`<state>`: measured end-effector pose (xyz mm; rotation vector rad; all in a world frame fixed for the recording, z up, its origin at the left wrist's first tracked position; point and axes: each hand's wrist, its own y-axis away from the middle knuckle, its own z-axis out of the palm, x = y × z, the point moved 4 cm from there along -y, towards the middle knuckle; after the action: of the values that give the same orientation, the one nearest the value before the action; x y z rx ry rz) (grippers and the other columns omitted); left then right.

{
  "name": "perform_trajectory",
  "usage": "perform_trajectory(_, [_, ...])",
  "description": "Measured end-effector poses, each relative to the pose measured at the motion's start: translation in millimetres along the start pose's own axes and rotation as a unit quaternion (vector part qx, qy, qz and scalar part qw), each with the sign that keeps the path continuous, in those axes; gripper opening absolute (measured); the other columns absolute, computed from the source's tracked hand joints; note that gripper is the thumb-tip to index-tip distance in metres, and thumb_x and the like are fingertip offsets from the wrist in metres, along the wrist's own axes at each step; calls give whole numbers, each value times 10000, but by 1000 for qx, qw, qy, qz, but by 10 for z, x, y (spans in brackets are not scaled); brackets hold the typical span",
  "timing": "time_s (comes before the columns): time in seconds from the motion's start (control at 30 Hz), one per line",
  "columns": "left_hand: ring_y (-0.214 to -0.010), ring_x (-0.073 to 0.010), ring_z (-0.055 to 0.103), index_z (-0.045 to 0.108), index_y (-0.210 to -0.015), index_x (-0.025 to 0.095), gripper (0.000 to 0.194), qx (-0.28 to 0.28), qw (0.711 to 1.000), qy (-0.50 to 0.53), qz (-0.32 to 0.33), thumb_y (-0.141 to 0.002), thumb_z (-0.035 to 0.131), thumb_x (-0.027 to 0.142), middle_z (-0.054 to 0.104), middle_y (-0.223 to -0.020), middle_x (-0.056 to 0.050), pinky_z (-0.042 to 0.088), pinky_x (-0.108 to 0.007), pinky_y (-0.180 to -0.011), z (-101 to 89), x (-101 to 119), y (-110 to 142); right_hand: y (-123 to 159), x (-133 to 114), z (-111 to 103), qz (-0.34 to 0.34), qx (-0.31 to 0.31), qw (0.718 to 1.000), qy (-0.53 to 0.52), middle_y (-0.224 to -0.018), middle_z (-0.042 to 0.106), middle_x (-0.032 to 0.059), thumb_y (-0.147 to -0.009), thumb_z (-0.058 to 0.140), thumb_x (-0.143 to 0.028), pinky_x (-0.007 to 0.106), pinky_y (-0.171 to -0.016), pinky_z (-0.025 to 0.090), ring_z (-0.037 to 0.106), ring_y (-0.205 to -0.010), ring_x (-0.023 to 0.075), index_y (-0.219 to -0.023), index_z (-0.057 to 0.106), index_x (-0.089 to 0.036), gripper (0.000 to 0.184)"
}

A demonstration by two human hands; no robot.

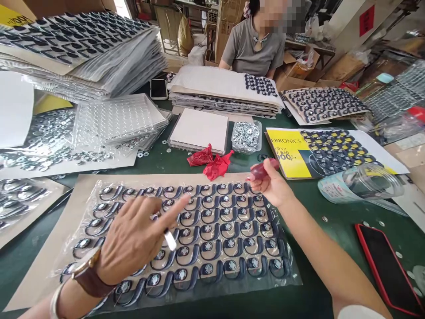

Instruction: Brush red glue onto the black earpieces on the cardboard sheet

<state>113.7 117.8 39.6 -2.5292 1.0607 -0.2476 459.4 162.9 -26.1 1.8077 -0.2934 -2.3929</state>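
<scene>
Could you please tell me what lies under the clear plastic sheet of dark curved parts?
A flat brown cardboard sheet, with dark green tabletop at the lower right. What lies beneath the dark curved parts and left hand is hidden.

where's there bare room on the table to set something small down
Mostly bare green table between the red scraps and left washer pile; also between the jar and red phone, bar loose washers. Crowded: the plastic sheet under the left hand.

Left hand (133, 237) presents back uppermost, one digit (177, 209) extended towards the right hand (268, 184) — the latter positioned farther forward, fingers (257, 188) curled in a closed grip.
</scene>
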Motion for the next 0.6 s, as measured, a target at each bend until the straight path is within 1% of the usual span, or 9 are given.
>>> perform_trajectory(0.03, [-600, -150, 434, 381, -1469, 315, 531, -4, 1000, 15, 23, -963, 393, 155, 503, -772, -25, 409, -268, -556, 9, 81, -55, -122, 23, 93, 1, 9, 1000, -4, -692, 732, 20, -792, 655, -670, 236, -505, 585, 661, -510, 130, -915, 671, -189, 497])
perform_trajectory(0.1, [-613, -130, 479, 326, -1496, 251, 560, -17, 997, 61, 42, -963, 408, 102, 556, -800, -23, 426, -239, -559, 57, 192, -121, -345, 51, 260, -20, 8, 1000, 21, -752, 751, 31, -771, 712, -617, 237, -518, 589, 673, -539, 133, -964, 675, -186, 473])
perform_trajectory(0.13, [-674, -133, 540, 319, -1498, 205, 547, -25, 995, 87, 52, -970, 419, 103, 604, -869, -44, 464, -238, -603, 94, 235, -132, -436, 53, 325, -43, 7, 998, 50, -767, 753, 31, -754, 743, -588, 240, -518, 587, 669, -540, 133, -969, 681, -185, 461])
perform_trajectory(0.2, [-889, -176, 638, 368, -1466, 131, 489, -38, 991, 112, 68, -984, 453, 146, 656, -1035, -102, 532, -275, -771, 180, 291, -118, -547, 40, 414, -96, 13, 987, 126, -759, 748, 32, -719, 799, -520, 248, -530, 583, 656, -542, 134, -920, 704, -178, 408])
perform_trajectory(0.27, [-1103, -231, 630, 447, -1417, 125, 442, -54, 989, 109, 83, -981, 492, 180, 654, -1173, -127, 530, -340, -939, 279, 320, -80, -552, 2, 463, -147, 38, 973, 176, -748, 740, 33, -723, 817, -457, 262, -578, 591, 669, -587, 147, -861, 716, -176, 329])
perform_trajectory(0.33, [-1196, -251, 602, 503, -1377, 133, 412, -58, 988, 104, 98, -972, 528, 202, 646, -1240, -121, 509, -377, -1020, 364, 335, -48, -478, -46, 518, -177, 47, 968, 171, -753, 736, 31, -779, 782, -424, 283, -627, 600, 698, -654, 169, -863, 712, -186, 262])
perform_trajectory(0.4, [-1215, -247, 596, 529, -1350, 109, 397, -47, 986, 112, 111, -967, 546, 214, 652, -1250, -118, 497, -378, -1053, 423, 344, -34, -386, -65, 620, -169, 4, 976, 140, -701, 726, 20, -831, 736, -415, 287, -593, 592, 698, -624, 171, -883, 698, -193, 231])
perform_trajectory(0.5, [-1220, -233, 596, 552, -1314, 69, 361, -32, 983, 138, 120, -974, 525, 186, 663, -1241, -117, 483, -375, -1083, 482, 357, -49, -282, -7, 800, -117, -85, 983, 112, -635, 711, 13, -847, 712, -428, 250, -485, 546, 684, -552, 161, -861, 683, -186, 244])
perform_trajectory(0.6, [-1165, -222, 631, 583, -1268, 65, 321, -26, 979, 157, 124, -976, 514, 180, 683, -1204, -112, 511, -368, -1058, 523, 371, -95, -238, 124, 895, -81, -127, 983, 103, -637, 703, 18, -832, 725, -425, 255, -519, 566, 695, -572, 167, -829, 671, -175, 257])
